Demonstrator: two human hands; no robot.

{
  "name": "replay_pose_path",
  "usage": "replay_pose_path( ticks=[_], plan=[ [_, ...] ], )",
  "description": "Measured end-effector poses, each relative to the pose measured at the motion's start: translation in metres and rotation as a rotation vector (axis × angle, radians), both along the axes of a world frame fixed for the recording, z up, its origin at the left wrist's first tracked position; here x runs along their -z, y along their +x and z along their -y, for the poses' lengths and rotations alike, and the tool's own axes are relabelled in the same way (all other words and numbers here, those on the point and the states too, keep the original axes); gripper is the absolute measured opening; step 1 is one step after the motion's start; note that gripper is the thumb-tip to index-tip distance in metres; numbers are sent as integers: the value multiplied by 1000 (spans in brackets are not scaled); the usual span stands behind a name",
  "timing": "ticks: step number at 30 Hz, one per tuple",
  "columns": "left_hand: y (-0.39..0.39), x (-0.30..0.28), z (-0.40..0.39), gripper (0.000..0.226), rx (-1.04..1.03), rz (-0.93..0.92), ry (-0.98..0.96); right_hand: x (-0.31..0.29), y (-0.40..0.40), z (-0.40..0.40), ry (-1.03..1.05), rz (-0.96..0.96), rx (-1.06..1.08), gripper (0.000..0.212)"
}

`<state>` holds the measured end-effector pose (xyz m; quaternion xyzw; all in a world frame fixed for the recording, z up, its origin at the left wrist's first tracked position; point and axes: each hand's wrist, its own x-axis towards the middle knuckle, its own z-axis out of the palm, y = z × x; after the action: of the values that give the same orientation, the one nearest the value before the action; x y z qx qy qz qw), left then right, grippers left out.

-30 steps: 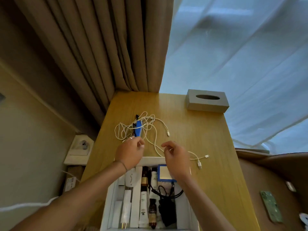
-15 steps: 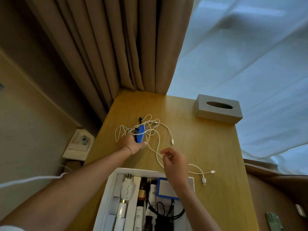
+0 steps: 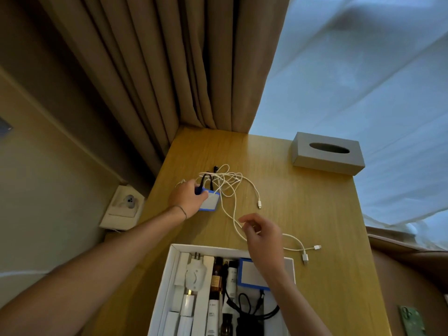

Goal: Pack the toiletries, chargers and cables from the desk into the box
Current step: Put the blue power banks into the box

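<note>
Gripping blue-edged charger (image 3: 209,202): left hand (image 3: 186,200) fingers curled | right hand (image 3: 263,235) fingers pinching white cable (image 3: 234,214)

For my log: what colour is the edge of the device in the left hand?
Blue, around a pale grey face; head view.

Wooden bench (image 3: 303,214) in the middle, yellow-brown and smooth. Thick brown curtain (image 3: 169,69) hanging at the far left, down to the bench's far edge. Thin white curtain (image 3: 363,81) on the right, glowing with soft blue daylight. Grey tissue box (image 3: 327,156) at the far right corner of the bench. Plain tan wall (image 3: 36,166) on the left, with a white wall socket (image 3: 124,207) near the bench's left side.
</note>
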<state>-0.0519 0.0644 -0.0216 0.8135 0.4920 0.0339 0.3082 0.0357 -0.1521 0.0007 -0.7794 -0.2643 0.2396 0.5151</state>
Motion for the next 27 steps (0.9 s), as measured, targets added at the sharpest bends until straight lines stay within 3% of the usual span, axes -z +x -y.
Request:
replay_pose_path(
  ticks=[7, 13, 16, 20, 22, 24, 27],
  plan=[
    [-13, -31, 9, 30, 137, -146, 222, -7, -11, -22, -67, 58, -109, 25],
    [-31, -47, 22, 35, 208, -93, 422, -18, -19, -57, -87, 231, -253, 45],
    [-36, -52, 25, 34, 126, 58, 335, -20, -25, -70, -97, 262, -282, 42],
    [-37, -61, 29, 31, -16, 182, 171, -15, -34, -71, -30, 488, -214, 13],
    [-38, -63, 29, 32, -21, 169, 175, -11, -35, -69, -54, 642, -340, 5],
    [-39, -64, 27, 34, -38, 164, 164, -5, -33, -66, -177, 774, -557, 16],
    [-42, -66, 23, 34, -26, 169, 148, 6, -25, -59, -361, 780, -623, 17]
  ],
)
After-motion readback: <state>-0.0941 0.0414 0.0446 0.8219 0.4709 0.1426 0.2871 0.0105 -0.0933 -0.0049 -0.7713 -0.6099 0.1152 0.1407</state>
